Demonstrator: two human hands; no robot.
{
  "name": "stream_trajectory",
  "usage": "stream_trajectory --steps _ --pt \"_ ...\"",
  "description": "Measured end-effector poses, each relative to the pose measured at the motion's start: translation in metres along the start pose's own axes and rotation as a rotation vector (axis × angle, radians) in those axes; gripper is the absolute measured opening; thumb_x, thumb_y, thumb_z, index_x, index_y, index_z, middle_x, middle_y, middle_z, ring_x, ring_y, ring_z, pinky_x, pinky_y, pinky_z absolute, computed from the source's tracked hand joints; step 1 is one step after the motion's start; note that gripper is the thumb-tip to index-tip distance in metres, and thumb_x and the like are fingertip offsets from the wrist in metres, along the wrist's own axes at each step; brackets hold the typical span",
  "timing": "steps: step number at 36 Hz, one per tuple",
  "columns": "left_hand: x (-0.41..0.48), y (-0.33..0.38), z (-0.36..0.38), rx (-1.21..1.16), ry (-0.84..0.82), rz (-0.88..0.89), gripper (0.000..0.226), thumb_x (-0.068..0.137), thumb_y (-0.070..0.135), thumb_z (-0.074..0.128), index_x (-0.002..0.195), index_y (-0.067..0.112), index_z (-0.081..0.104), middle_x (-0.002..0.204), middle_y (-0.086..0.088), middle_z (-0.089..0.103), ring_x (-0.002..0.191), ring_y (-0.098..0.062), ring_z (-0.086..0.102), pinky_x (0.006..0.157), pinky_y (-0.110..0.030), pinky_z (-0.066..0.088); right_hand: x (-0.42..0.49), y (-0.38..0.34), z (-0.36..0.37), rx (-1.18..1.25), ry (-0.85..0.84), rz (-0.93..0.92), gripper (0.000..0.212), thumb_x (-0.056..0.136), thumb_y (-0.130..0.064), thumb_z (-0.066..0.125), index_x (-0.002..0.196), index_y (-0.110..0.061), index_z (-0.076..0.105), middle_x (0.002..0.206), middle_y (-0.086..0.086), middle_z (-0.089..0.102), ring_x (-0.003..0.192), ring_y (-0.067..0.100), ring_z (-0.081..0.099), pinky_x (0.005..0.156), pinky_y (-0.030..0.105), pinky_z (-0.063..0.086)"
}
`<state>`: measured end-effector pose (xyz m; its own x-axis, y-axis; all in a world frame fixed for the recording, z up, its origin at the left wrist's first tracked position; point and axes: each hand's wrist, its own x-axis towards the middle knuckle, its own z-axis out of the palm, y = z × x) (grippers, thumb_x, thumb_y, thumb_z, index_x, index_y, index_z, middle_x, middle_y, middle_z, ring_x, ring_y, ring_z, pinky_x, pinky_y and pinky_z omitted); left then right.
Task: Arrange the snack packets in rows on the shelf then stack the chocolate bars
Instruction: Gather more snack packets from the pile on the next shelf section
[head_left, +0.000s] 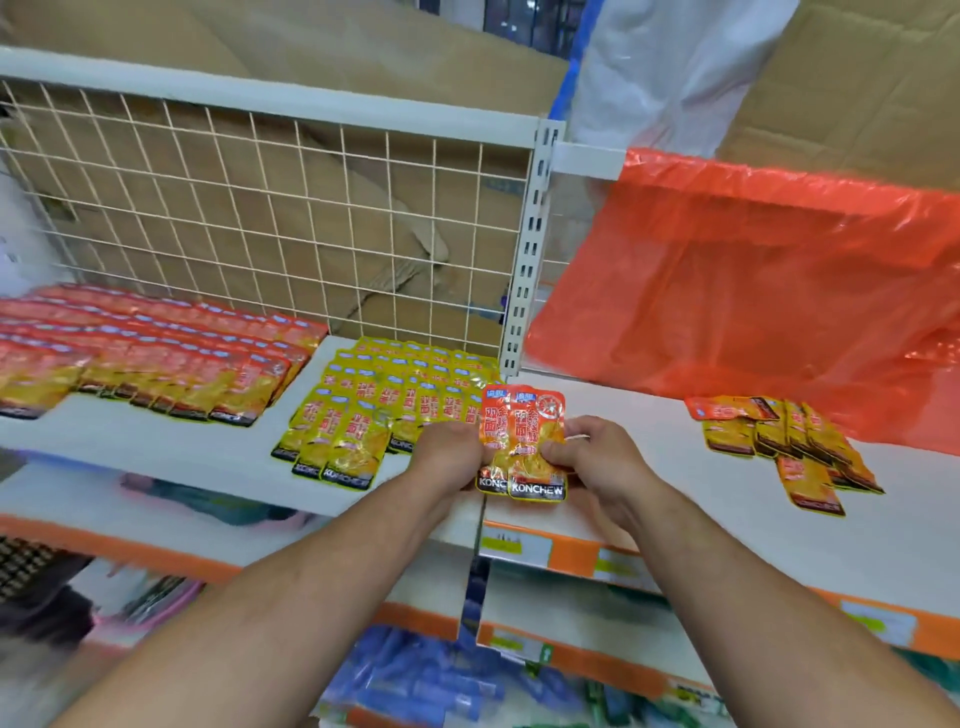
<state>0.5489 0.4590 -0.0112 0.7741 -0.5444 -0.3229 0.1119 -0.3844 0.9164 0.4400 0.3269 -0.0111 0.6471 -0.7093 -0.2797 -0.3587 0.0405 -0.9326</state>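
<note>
Centrally, above the shelf's front edge: small overlapping bunch of orange snack packets (522, 441), held upright, KONCHEW band lowermost. Gripped from both sides: left hand (449, 449) curled round the left edge, right hand (597, 457) pinching the right edge, thumb on the front face. Count in the bunch unclear; at least two.

Just left of the bunch, on the white shelf (182, 447): yellow packets (384, 410) laid flat in overlapping rows, running back to the wire grid (260, 208). Farther left: red-orange packets (145, 358), likewise in overlapping rows, parted from the yellow block by a bare strip of shelf.

Right of the slotted upright (530, 260), on the neighbouring section: loose pile of packets (789, 441), unordered, well apart from the hands. Behind the pile: red plastic bag (753, 291) draped down to shelf level. Behind the grid: cardboard (363, 47). Lower shelves blurred; blue packs (405, 686) just discernible.
</note>
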Motion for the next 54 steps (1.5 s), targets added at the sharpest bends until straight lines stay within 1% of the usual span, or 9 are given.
stream_trajectory --steps 12,15,22,29,35,39,43,49,54 --pt "0.044 -0.011 -0.084 0.011 0.228 -0.030 0.041 0.086 0.000 0.065 0.056 0.016 0.041 0.060 -0.002 0.042 0.057 -0.018 0.038 0.053 -0.027 0.030 0.057 -0.041 0.085 -0.018 -0.216 -0.061 0.023 0.082 -0.001 0.075 0.093 -0.012 0.058 0.078 0.010 0.066 0.059 0.019 0.060 0.056 0.028 0.047" --pt "0.051 -0.014 -0.108 0.014 0.271 -0.055 0.033 0.084 0.003 0.064 0.062 0.020 0.046 0.071 -0.004 0.051 0.066 -0.020 0.050 0.058 -0.029 0.045 0.068 -0.051 0.108 -0.035 -0.258 -0.073 0.021 0.084 -0.001 0.074 0.090 -0.013 0.057 0.064 0.004 0.060 0.051 0.017 0.054 0.049 0.025 0.041" --pt "0.057 -0.021 -0.151 -0.096 0.291 -0.050 0.028 0.084 -0.003 0.065 0.079 0.018 0.047 0.081 -0.001 0.040 0.074 -0.016 0.036 0.059 -0.030 0.026 0.079 -0.066 0.158 -0.087 -0.307 -0.093 0.021 0.083 -0.005 0.076 0.088 -0.015 0.058 0.064 0.003 0.062 0.059 0.022 0.054 0.057 0.031 0.042" --pt "0.071 -0.028 -0.207 -0.142 0.309 -0.073 0.028 0.090 -0.002 0.062 0.116 0.006 0.063 0.114 -0.008 0.061 0.107 -0.025 0.056 0.090 -0.032 0.044 0.080 -0.086 0.214 -0.101 -0.314 -0.122 0.023 0.084 0.000 0.073 0.080 -0.016 0.057 0.058 0.000 0.061 0.048 0.016 0.052 0.048 0.024 0.038" --pt "0.088 -0.052 -0.273 -0.165 0.264 -0.056 0.021 0.090 -0.002 0.062 0.102 0.015 0.060 0.096 0.002 0.054 0.095 -0.019 0.049 0.086 -0.028 0.039 0.075 -0.096 0.280 -0.155 -0.245 -0.152 0.028 0.082 -0.001 0.075 0.075 -0.017 0.053 0.063 0.004 0.059 0.046 0.011 0.050 0.042 0.017 0.035" --pt "0.100 -0.068 -0.328 -0.121 0.245 -0.050 0.021 0.085 -0.004 0.062 0.083 0.015 0.054 0.075 0.006 0.042 0.068 -0.010 0.039 0.064 -0.027 0.032 0.067 -0.102 0.335 -0.131 -0.221 -0.142 0.021 0.081 -0.001 0.075 0.084 -0.012 0.058 0.073 0.013 0.062 0.048 0.015 0.057 0.055 0.027 0.041" --pt "0.109 -0.078 -0.384 0.000 0.215 -0.024 0.030 0.088 0.000 0.064 0.066 0.014 0.048 0.073 0.001 0.046 0.079 -0.018 0.044 0.075 -0.026 0.033 0.056 -0.106 0.389 -0.088 -0.216 -0.127 0.027 0.083 0.005 0.070 0.080 -0.011 0.049 0.066 0.013 0.049 0.044 0.018 0.052 0.056 0.036 0.041" --pt "0.117 -0.091 -0.452 0.102 0.190 -0.035 0.008 0.089 0.004 0.064 0.094 -0.001 0.064 0.098 -0.015 0.063 0.097 -0.028 0.058 0.092 -0.037 0.048 0.041 -0.110 0.453 -0.078 -0.195 -0.105 0.042 0.087 0.007 0.067 0.069 -0.015 0.037 0.062 0.007 0.038 0.040 0.012 0.046 0.041 0.023 0.040" --pt "0.125 -0.105 -0.492 0.142 0.186 -0.037 0.005 0.088 0.005 0.066 0.092 0.002 0.065 0.095 -0.014 0.065 0.083 -0.021 0.052 0.068 -0.026 0.038 0.034 -0.112 0.487 -0.061 -0.148 -0.067 0.036 0.086 0.007 0.068 0.077 -0.016 0.041 0.065 0.006 0.041 0.038 0.009 0.049 0.051 0.029 0.041"
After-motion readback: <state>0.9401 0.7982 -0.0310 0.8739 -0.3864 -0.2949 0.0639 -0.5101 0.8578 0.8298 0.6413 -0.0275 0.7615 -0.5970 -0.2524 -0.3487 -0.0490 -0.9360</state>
